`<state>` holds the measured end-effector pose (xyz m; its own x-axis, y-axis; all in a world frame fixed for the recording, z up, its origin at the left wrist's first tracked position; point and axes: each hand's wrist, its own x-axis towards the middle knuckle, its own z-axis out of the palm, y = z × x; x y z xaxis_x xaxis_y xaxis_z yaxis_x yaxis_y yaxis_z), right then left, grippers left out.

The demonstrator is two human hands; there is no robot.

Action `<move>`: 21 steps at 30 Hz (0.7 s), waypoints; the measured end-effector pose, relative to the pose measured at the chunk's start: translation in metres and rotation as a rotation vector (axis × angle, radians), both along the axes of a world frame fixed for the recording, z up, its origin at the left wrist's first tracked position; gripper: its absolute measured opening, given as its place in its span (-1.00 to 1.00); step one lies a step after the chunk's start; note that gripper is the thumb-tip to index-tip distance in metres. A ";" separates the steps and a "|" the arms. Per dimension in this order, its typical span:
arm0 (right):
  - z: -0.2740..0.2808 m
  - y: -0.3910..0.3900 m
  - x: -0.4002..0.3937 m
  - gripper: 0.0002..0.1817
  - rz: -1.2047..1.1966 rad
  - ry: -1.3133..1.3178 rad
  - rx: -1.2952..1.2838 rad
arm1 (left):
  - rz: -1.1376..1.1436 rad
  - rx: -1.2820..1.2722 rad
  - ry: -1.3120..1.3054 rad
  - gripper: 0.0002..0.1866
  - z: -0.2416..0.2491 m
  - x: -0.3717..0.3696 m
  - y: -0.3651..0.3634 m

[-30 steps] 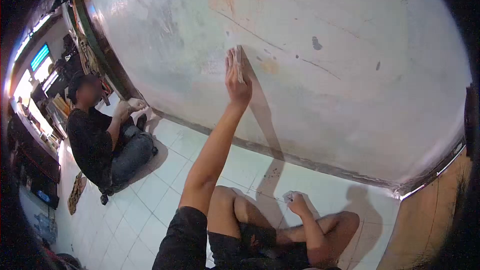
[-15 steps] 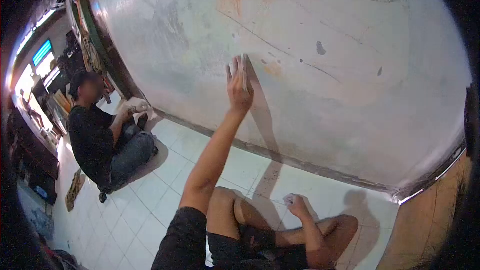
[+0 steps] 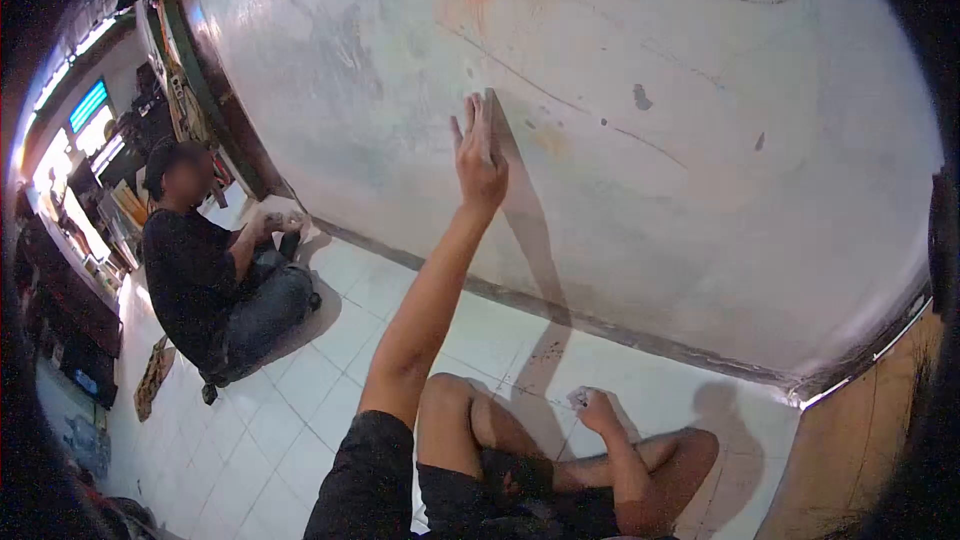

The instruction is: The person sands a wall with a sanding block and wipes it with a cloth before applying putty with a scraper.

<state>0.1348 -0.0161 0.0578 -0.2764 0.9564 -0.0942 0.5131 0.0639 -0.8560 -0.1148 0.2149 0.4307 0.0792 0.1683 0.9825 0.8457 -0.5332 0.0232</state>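
My left hand (image 3: pixel 482 165) is raised on my outstretched arm and lies against the pale wall (image 3: pixel 660 230). Its fingers point upward, stretched out and dusted white, with the back of the hand facing me. Whether something thin lies under the palm cannot be seen. Beside the hand, the wall bears orange smears, dark scratch lines and grey spots. Low on the right, my right hand (image 3: pixel 597 411) is closed near the floor, in front of my crossed legs. A small whitish thing shows at its fingertips, too small to name.
On the left, another person (image 3: pixel 225 290) in dark clothes sits on the tiled floor (image 3: pixel 285 420) by the wall, hands together. A patterned cloth (image 3: pixel 154 378) lies behind them. A brown panel (image 3: pixel 850 430) stands at the lower right.
My left hand has moved slightly up the wall. My right hand has hardly moved. The other person's hands have shifted a little, and the view has tilted slightly.
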 end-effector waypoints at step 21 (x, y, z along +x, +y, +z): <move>-0.061 0.010 0.012 -0.73 0.115 0.125 0.177 | -0.204 -1.036 0.212 -0.43 -0.287 -0.026 -0.110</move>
